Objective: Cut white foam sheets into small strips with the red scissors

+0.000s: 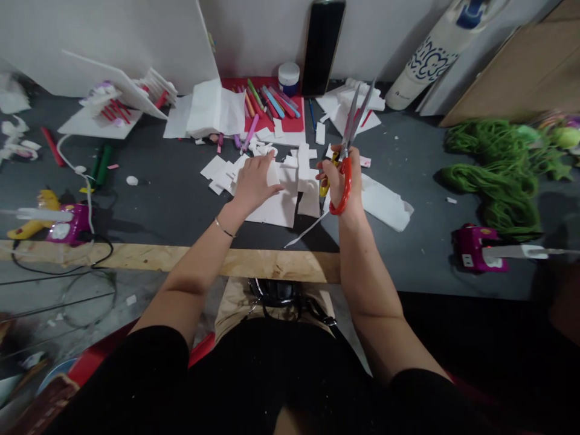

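Note:
My left hand [254,186] lies flat on a cut white foam sheet [276,208], pressing it to the dark tabletop. My right hand [341,184] grips a pair of steel scissors [356,124] with red and yellow handles, the blades pointing up and away from me. Several white foam scraps [217,175] lie just left of my left hand. A crumpled white foam strip [385,202] lies to the right of my right hand, and a thin white sliver [306,229] trails below the sheet.
Coloured pastels lie on a red board [269,106] at the back, beside a white jar [289,78] and stacked foam [212,112]. Green yarn [492,175] lies on the right. Hot glue guns [475,248] sit on both sides. A wooden plank [181,260] edges the table's front.

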